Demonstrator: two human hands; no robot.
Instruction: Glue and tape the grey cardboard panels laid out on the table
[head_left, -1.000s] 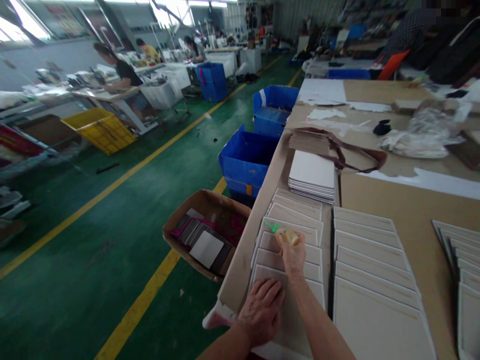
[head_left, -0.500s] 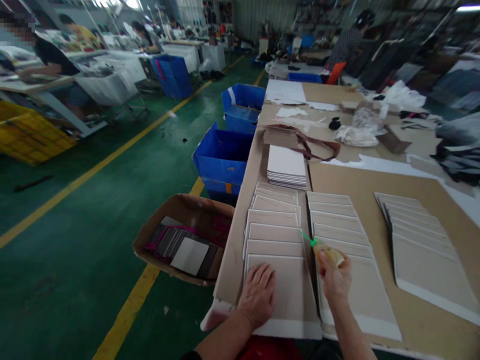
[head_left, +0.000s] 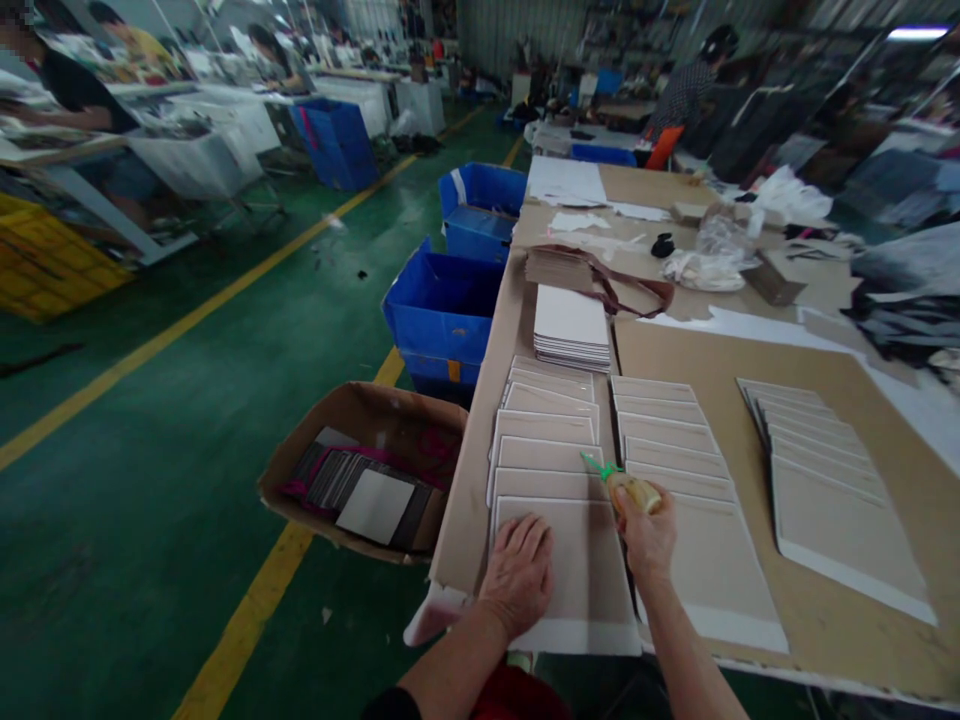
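Note:
My left hand (head_left: 519, 572) lies flat on the nearest panel (head_left: 581, 570) of the left row of overlapping beige panels with white edges. In my right hand (head_left: 649, 530) is a yellowish squeeze bottle (head_left: 634, 493) with a green nozzle (head_left: 600, 466). The bottle is tilted, its tip pointing left over the upper panels of that row. Whether the tip touches a panel I cannot tell. A middle row of overlapping panels (head_left: 720, 570) lies partly behind my right hand. Farther right is a third fanned row (head_left: 847, 530).
Beyond the left row stand a stack of white boards (head_left: 571, 320) and a brown bundle with a strap (head_left: 559, 268). Left of the table (head_left: 461, 540), a cardboard box (head_left: 300, 500) holds grey pieces. Blue bins (head_left: 442, 325) line the table's side. Plastic bags (head_left: 709, 265) lie farther back. Several people work in the background.
My right hand has moved the bottle left, so its nozzle now reaches farther over the left row. My left hand stays flat on the nearest panel. The camera view has shifted slightly.

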